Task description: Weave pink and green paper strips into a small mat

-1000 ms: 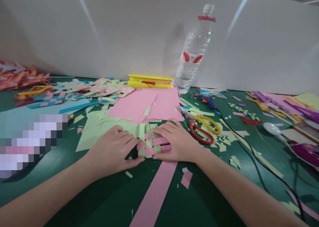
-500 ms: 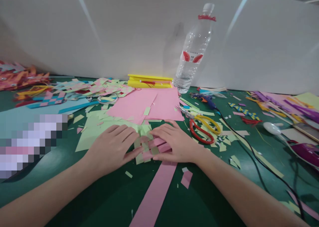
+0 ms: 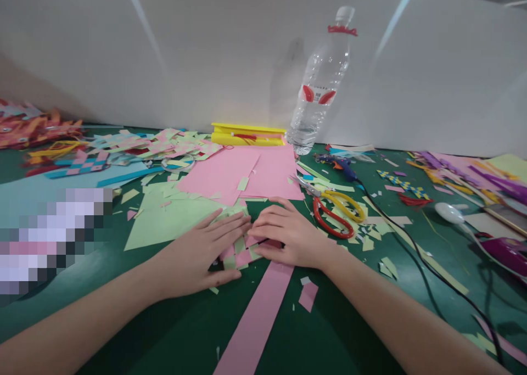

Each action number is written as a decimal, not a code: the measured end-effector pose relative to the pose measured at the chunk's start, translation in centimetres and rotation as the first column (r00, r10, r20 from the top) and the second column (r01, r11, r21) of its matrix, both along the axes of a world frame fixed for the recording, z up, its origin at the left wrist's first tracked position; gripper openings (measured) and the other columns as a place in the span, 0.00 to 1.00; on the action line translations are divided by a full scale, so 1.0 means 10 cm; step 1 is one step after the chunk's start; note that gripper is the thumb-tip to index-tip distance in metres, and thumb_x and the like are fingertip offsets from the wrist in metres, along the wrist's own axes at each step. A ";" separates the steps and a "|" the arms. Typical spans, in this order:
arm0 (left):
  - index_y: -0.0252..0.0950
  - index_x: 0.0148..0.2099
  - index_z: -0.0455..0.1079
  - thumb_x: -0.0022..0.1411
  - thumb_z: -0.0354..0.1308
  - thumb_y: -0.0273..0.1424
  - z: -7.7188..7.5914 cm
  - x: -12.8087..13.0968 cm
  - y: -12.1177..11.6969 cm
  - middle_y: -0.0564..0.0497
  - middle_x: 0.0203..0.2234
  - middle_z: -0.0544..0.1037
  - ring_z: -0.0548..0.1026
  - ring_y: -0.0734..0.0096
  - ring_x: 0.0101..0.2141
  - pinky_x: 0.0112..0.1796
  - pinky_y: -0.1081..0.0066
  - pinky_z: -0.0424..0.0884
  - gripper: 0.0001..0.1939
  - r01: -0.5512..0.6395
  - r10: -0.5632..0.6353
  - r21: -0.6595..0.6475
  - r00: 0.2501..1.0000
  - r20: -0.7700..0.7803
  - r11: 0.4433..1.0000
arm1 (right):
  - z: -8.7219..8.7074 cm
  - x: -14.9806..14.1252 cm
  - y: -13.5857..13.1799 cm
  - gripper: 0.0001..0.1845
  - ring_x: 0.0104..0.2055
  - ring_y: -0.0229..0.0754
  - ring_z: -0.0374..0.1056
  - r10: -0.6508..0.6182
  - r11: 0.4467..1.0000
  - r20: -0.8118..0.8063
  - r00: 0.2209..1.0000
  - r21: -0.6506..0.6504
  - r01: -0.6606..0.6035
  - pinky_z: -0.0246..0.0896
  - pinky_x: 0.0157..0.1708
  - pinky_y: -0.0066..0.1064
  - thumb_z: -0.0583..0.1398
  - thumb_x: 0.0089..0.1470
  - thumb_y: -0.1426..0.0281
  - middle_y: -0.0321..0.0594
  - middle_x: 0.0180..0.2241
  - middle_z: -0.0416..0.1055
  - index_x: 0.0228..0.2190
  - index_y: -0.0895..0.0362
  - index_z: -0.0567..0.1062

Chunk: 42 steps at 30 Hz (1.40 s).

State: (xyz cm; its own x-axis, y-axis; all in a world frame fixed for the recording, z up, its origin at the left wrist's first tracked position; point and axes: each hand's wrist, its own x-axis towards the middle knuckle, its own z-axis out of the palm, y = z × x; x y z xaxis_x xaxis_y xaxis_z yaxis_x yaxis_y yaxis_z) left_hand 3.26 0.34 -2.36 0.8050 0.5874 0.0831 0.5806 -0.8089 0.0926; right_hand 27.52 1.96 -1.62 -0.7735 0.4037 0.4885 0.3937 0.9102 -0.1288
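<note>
A small woven piece of pink and pale green paper [image 3: 241,257] lies beneath two bare hands on a green surface [image 3: 313,347], near the middle of the scene. Its strips cross over and under in a checked pattern, and the weaving appears well established in the part that shows. Pale green ends stick out unevenly at the near edge, suggesting that the border is unfinished; the hands hide too much to tell how much remains.

The left hand [image 3: 206,254] reaches in from the left, palm down and open, its fingers stretched across the weave and its thumb apart on the near side. The right hand [image 3: 288,235] arches over the right side, fingers bent and pointing left, thumb by the near edge. Whether its grip pinches the paper cannot be told.

A long pink strip [image 3: 259,320] runs from beside the right hand toward the near edge of the view. Scissors [image 3: 315,191] with red and yellow handles rest to the right, among green clippings. A pale green sheet [image 3: 160,221] lies to the left, pink paper [image 3: 214,172] beyond, and a tilted clear bottle [image 3: 319,89] at the far side.
</note>
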 end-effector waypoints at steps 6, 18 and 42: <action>0.38 0.69 0.43 0.66 0.45 0.50 0.00 0.00 0.00 0.47 0.65 0.53 0.53 0.61 0.64 0.63 0.57 0.41 0.36 0.017 -0.017 -0.012 1.000 -0.001 1.000 | -0.03 0.02 0.03 0.11 0.45 0.39 0.66 0.005 1.000 0.044 0.999 0.002 -0.005 0.48 0.59 0.42 0.56 0.60 0.65 0.35 0.37 0.77 0.35 0.54 0.78; 0.42 0.70 0.37 0.69 0.42 0.47 0.04 0.00 0.00 0.49 0.66 0.49 0.49 0.62 0.65 0.63 0.55 0.38 0.33 0.011 -0.013 -0.057 0.999 -0.029 0.998 | 0.00 0.01 0.01 0.10 0.41 0.39 0.68 -0.015 1.000 -0.004 1.000 0.009 0.015 0.49 0.57 0.43 0.59 0.57 0.63 0.35 0.33 0.76 0.30 0.54 0.77; 0.40 0.60 0.62 0.67 0.50 0.42 0.01 -0.02 0.04 0.44 0.57 0.68 0.67 0.57 0.56 0.52 0.59 0.68 0.23 -0.078 0.070 0.044 0.983 0.169 0.996 | -0.01 0.02 0.00 0.26 0.49 0.49 0.66 -0.190 0.971 0.034 0.981 -0.142 0.193 0.55 0.53 0.45 0.63 0.49 0.50 0.47 0.45 0.73 0.39 0.58 0.72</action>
